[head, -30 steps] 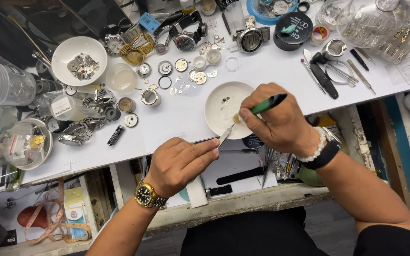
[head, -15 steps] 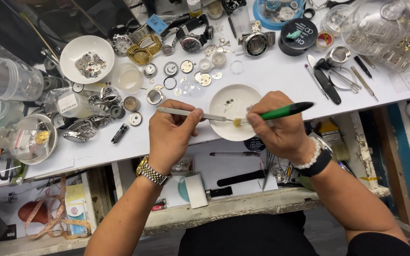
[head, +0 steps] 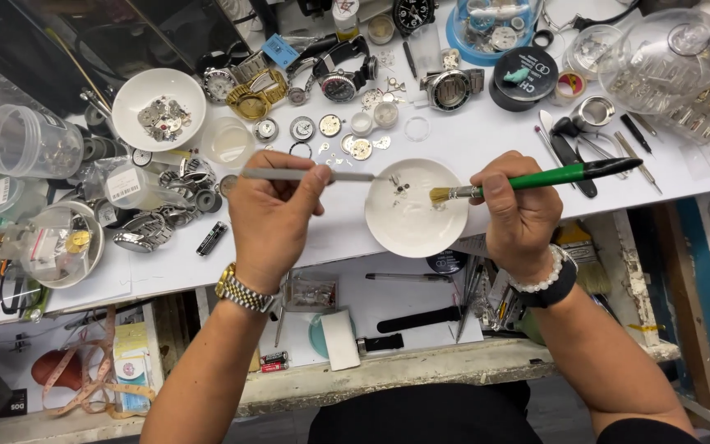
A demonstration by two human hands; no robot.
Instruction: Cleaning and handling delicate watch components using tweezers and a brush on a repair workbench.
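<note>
L hand [head: 277,215] pinches tweezers [head: 306,174], R hand [head: 519,210] grips green brush [head: 536,178] over white dish [head: 417,218] (small parts inside)

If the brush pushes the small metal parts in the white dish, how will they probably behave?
The parts look tiny and thin, so probably very light and easily scattered by the brush. The dish looks smooth and glossy, so they may slide. Its raised rim should likely keep them inside.

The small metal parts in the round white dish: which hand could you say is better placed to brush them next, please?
Probably the right hand: it holds the green-handled brush, its bristles already over the round white dish beside the small metal parts. The left hand holds grey tweezers.
</note>
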